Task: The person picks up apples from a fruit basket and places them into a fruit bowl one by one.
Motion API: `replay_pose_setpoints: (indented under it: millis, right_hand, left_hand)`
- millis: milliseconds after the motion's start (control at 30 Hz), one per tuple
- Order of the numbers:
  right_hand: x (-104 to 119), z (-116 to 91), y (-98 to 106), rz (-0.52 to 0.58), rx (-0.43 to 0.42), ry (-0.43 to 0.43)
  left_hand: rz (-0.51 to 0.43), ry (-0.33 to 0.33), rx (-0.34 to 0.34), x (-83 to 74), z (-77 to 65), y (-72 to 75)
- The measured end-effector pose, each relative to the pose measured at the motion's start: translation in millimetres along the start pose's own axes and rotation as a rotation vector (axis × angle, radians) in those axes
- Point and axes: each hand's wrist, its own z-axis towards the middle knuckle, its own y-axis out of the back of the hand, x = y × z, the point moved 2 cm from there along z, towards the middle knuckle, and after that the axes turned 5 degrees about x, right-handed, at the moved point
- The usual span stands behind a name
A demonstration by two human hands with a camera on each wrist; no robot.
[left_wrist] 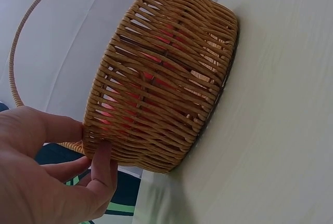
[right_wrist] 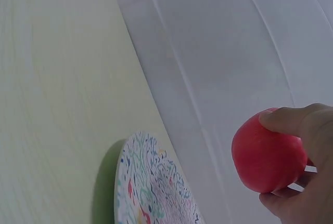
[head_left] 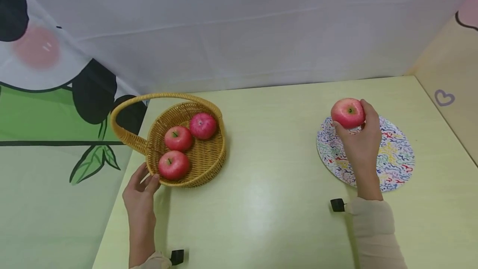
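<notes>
In the head view my right hand (head_left: 359, 142) grips a red apple (head_left: 348, 113) above the far left part of a patterned plate (head_left: 397, 157). The right wrist view shows this apple (right_wrist: 268, 154) held between thumb and fingers, apart from the plate (right_wrist: 151, 182). At the left, my left hand (head_left: 142, 194) pinches the near left rim of a wicker basket (head_left: 209, 169). Three red fruits lie in the basket: an apple (head_left: 174, 165) near the front, another apple (head_left: 178, 138) behind it, and a darker pink-red one (head_left: 203, 126) at the back right, seen from its other end.
The basket's tall handle (head_left: 164, 95) arches over its left and far side. Behind the pale yellow table (head_left: 269, 157) hangs a white cloth (head_left: 254, 45). A printed cloth (head_left: 48, 115) borders the left, and a beige wall (head_left: 448, 74) the right.
</notes>
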Motion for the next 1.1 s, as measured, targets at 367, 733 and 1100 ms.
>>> replay_pose_setpoints:
  millis: [367,733,1100]
  right_hand:
    - [-30.5,12.1,10.6,-0.025,0.071,-0.236]
    - [-48.0,18.7,11.8,-0.045,0.147,-0.311]
    - [-58.5,19.2,13.0,-0.077,0.181,-0.33]
  left_hand:
    - [-0.008,-0.009,-0.008,-0.5,-0.3,-0.5]
    - [-0.009,0.01,-0.015,-0.1,0.5,-0.7]
    - [0.022,0.025,-0.009,-1.9,0.4,-1.5]
